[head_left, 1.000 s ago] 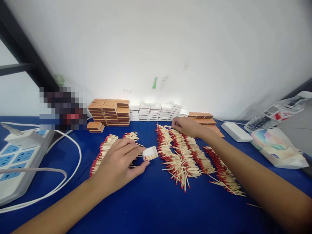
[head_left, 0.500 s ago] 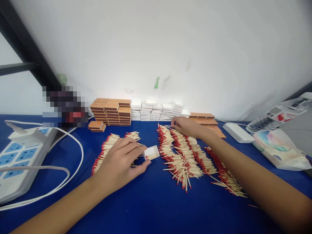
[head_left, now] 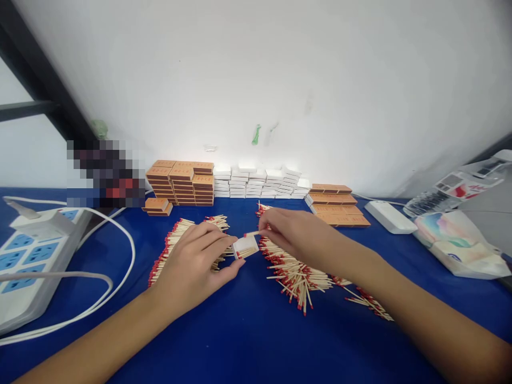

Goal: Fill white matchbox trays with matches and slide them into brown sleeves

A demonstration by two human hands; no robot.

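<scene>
My left hand [head_left: 196, 261] is closed on a small white matchbox tray [head_left: 245, 245], thumb below and fingers above. A few red-tipped matches [head_left: 247, 252] lie inside the tray. Pinched in my right hand [head_left: 290, 229] is a match [head_left: 251, 234], its red head pointing left just over the tray's upper edge; whether there is more than one I cannot tell. Rows of loose matches [head_left: 296, 277] spread under and in front of my right hand, which hides part of them. Another pile of matches [head_left: 170, 250] lies behind my left hand, partly covered by it.
Orange matchboxes [head_left: 183, 173] stand stacked by the wall, beside stacked white trays [head_left: 256, 184]. More orange matchboxes [head_left: 340, 213] lie right of these. A power strip [head_left: 36, 256] with white cables sits left. A white adapter [head_left: 390, 217], tissue pack [head_left: 460, 245] and bottle [head_left: 448, 189] lie right.
My right hand has come from the far end of the match rows, left and nearer, to the tray with a match in its fingers. My left hand still holds the tray, nearly unmoved.
</scene>
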